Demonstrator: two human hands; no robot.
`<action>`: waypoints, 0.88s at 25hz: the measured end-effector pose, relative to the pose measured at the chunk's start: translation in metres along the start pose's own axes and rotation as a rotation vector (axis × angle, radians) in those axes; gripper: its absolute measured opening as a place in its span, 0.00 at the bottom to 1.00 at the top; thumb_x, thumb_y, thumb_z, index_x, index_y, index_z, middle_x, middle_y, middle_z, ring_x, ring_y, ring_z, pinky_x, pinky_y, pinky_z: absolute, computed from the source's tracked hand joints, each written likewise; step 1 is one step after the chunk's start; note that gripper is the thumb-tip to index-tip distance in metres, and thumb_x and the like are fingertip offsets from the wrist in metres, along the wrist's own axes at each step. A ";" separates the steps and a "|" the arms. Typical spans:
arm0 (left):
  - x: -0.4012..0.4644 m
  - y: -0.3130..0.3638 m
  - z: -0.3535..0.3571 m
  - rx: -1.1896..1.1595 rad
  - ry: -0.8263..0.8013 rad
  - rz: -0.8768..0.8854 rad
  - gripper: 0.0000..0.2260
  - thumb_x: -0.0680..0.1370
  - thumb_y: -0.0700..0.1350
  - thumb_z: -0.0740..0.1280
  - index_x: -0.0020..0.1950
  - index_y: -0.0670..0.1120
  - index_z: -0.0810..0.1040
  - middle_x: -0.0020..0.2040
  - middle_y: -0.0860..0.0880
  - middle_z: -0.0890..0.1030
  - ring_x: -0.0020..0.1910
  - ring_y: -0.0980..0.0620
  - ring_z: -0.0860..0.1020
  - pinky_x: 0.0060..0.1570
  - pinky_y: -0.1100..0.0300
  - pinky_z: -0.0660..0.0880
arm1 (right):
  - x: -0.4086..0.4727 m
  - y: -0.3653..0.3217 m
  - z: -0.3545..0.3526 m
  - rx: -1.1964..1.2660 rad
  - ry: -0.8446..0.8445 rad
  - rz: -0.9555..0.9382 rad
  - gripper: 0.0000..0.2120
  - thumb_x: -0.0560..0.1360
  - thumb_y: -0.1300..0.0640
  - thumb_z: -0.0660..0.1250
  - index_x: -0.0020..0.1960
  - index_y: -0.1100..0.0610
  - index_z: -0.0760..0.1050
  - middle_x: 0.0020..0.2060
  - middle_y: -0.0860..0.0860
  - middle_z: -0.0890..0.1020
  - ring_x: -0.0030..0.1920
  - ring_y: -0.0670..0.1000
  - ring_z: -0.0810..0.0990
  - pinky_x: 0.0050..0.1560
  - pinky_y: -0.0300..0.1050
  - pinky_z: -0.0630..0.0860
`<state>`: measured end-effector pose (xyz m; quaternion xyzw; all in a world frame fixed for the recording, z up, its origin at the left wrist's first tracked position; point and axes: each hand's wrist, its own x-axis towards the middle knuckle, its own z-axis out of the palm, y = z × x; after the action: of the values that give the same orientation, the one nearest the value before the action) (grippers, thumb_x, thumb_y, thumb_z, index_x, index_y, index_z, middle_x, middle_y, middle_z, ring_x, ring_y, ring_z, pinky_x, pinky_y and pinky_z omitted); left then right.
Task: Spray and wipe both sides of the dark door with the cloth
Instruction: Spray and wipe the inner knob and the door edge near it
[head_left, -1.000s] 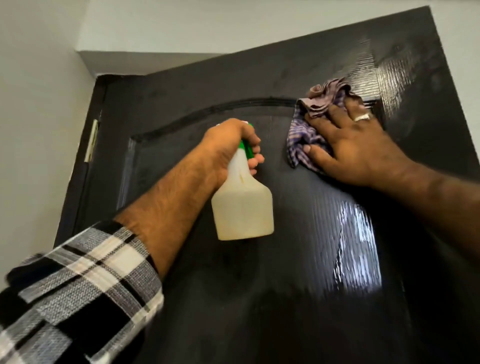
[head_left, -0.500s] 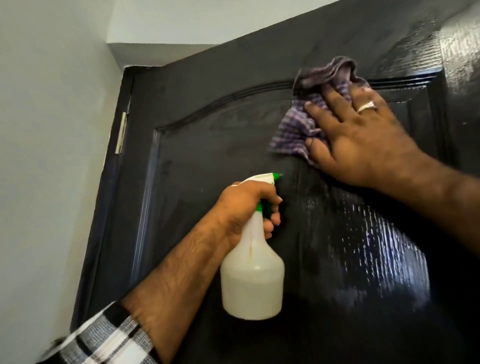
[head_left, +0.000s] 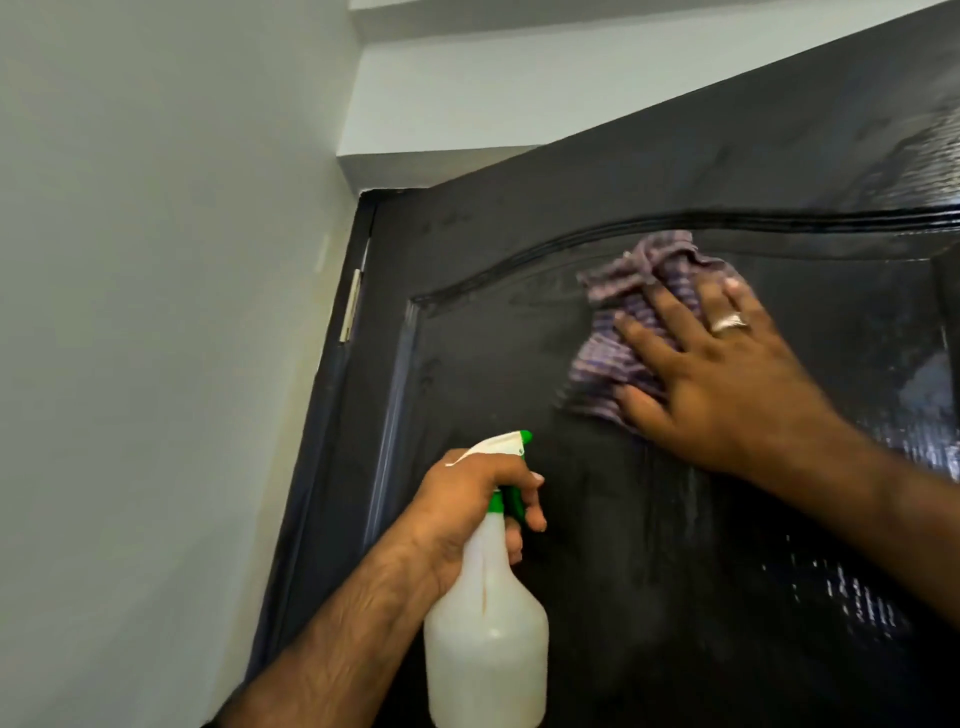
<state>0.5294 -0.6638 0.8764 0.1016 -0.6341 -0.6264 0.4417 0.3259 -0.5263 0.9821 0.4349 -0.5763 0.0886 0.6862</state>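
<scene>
The dark glossy door (head_left: 545, 244) fills the right of the head view, with an arched raised panel and wet streaks. My right hand (head_left: 722, 374), fingers spread flat and a ring on one finger, presses a crumpled purple checked cloth (head_left: 631, 296) against the upper panel just under the arch. My left hand (head_left: 467, 514) grips the neck of a white spray bottle (head_left: 485, 639) with a green trigger and nozzle, held low in front of the door, nozzle pointing at the panel.
A pale wall (head_left: 156, 312) runs along the left, meeting the door frame, where a metal hinge (head_left: 350, 306) shows. A white ceiling beam (head_left: 441, 150) sits above the door's top left corner.
The view has swung up and right. My left hand with the bottle has dropped lower on the door. My right hand has slid the cloth leftward and slightly down under the arch.
</scene>
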 end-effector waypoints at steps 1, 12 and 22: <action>0.001 0.001 -0.005 -0.011 0.044 0.017 0.14 0.69 0.39 0.72 0.52 0.36 0.79 0.37 0.35 0.81 0.22 0.46 0.70 0.27 0.58 0.72 | 0.015 -0.022 0.010 0.049 0.010 0.030 0.38 0.79 0.32 0.52 0.80 0.53 0.73 0.81 0.63 0.68 0.81 0.72 0.64 0.84 0.69 0.51; -0.013 0.009 -0.078 0.055 0.152 0.095 0.08 0.72 0.37 0.70 0.49 0.35 0.80 0.38 0.35 0.82 0.24 0.45 0.72 0.29 0.57 0.76 | 0.032 -0.038 0.014 0.077 -0.031 -0.170 0.37 0.80 0.30 0.51 0.82 0.48 0.70 0.83 0.57 0.66 0.84 0.65 0.61 0.84 0.65 0.51; -0.018 -0.035 -0.045 0.044 0.019 0.106 0.10 0.61 0.40 0.70 0.38 0.35 0.81 0.34 0.31 0.79 0.21 0.45 0.69 0.27 0.59 0.68 | -0.153 -0.128 0.016 0.155 -0.286 -0.590 0.32 0.82 0.34 0.61 0.82 0.46 0.69 0.81 0.52 0.72 0.82 0.62 0.67 0.84 0.64 0.49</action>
<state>0.5564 -0.6900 0.8296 0.0837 -0.6478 -0.5872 0.4780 0.3453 -0.5564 0.7852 0.6418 -0.5076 -0.1325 0.5593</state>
